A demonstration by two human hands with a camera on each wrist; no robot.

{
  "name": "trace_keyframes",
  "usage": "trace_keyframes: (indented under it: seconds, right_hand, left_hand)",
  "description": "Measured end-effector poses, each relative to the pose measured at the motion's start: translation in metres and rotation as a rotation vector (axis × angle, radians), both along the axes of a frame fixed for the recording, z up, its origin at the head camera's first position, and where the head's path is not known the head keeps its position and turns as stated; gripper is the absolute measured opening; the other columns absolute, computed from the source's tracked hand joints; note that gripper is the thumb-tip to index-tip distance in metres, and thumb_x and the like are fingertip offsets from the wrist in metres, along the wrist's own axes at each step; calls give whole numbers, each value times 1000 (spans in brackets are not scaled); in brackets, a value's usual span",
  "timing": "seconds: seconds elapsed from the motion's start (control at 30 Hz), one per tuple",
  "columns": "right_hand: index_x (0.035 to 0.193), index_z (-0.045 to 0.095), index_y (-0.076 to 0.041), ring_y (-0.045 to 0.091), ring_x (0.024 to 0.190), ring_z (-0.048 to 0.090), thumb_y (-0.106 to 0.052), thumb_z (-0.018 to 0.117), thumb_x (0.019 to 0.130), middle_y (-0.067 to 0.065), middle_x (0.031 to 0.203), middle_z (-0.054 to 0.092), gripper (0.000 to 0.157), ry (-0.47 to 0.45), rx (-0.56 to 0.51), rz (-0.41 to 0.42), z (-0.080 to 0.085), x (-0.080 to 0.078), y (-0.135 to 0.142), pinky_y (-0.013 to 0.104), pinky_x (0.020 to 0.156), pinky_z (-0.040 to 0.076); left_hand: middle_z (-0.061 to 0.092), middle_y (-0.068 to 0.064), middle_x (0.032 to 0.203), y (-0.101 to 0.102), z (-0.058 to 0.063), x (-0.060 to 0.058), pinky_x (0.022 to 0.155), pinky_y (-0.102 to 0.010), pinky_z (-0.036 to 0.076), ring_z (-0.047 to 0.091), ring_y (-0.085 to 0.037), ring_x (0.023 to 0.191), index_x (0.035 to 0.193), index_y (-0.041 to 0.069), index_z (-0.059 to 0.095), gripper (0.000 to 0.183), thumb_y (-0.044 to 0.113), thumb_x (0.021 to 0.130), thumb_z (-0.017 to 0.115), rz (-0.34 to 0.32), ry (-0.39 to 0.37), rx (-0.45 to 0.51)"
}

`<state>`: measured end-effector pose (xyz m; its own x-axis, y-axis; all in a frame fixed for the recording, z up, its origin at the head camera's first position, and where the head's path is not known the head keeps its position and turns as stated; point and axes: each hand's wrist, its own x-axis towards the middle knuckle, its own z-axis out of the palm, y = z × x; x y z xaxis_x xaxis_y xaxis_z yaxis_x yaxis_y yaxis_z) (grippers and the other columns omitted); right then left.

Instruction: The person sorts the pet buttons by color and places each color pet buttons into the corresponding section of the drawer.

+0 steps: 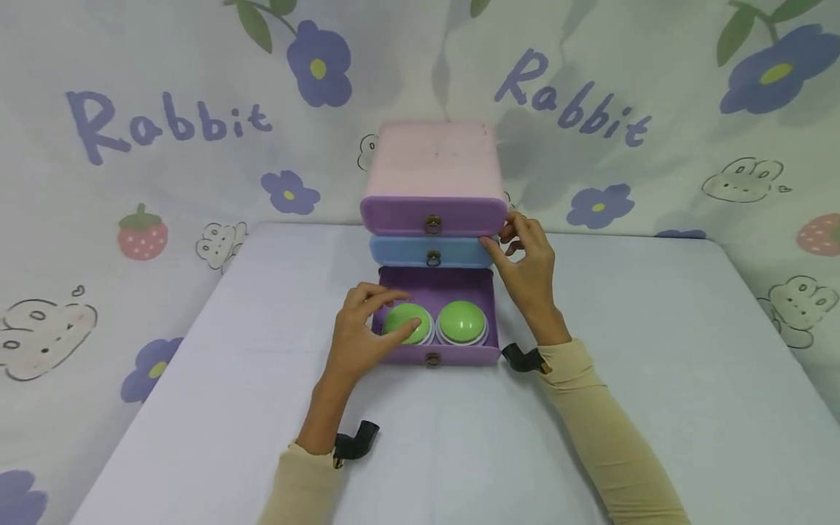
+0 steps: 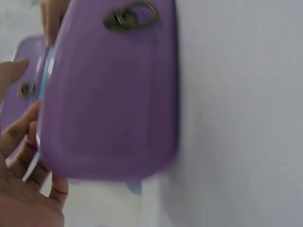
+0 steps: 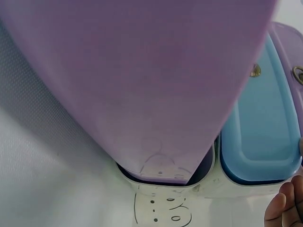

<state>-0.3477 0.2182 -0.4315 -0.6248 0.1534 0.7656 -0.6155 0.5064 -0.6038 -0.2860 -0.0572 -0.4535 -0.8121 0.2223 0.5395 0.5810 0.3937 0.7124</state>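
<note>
A chest of drawers has a pink case [image 1: 436, 157]; its bottom purple drawer [image 1: 436, 356] is pulled out. Inside it sit two white-rimmed, green-domed round things, the left dome [image 1: 400, 318] and the right dome [image 1: 462, 321]. Over the left one hovers my left hand [image 1: 357, 328], thumb overlapping the dome and fingers spread with nothing gripped. My right hand [image 1: 528, 270] pinches the right edge of the blue middle drawer [image 1: 420, 251], thumb on the front. In the right wrist view its fingertips [image 3: 289, 201] show beside the blue drawer front [image 3: 267, 118].
The top purple drawer front [image 1: 394, 216], with its ring pull [image 1: 432, 224], is closed. A white tabletop [image 1: 262, 408] lies under the chest. Behind hangs a cloth [image 1: 426, 58] printed with flowers, rabbits and lettering. A black wrist camera [image 1: 357, 440] sits on the left wrist.
</note>
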Motion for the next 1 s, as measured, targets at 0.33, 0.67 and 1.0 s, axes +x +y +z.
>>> trace_keyframes:
  seconds: [0.33, 0.67, 1.0]
  right_hand:
    - [120, 65, 3, 26, 89, 60, -12, 80, 86, 17, 97, 60, 41, 24, -6, 11, 3, 1, -1, 34, 68, 48]
    - [121, 63, 4, 23, 90, 59, -14, 80, 87, 16, 98, 58, 42, 3, 36, -16, 1, 0, 1, 27, 69, 49]
    - [122, 65, 1, 23, 91, 59, -13, 79, 86, 16, 98, 59, 42, -11, -14, 0, 1, 0, 0, 31, 70, 47]
  left_hand:
    - [56, -8, 115, -48, -23, 15, 82, -38, 37, 48, -28, 108, 124, 14, 70, 54, 21, 74, 91, 33, -129, -17]
    - [53, 1, 113, -48, -27, 11, 83, -38, 37, 45, -19, 110, 124, 13, 69, 53, 21, 76, 90, 69, -123, -3]
    - [54, -2, 113, -45, -28, -6, 83, -40, 38, 45, -17, 110, 123, 11, 70, 54, 20, 74, 90, 133, -102, 17]
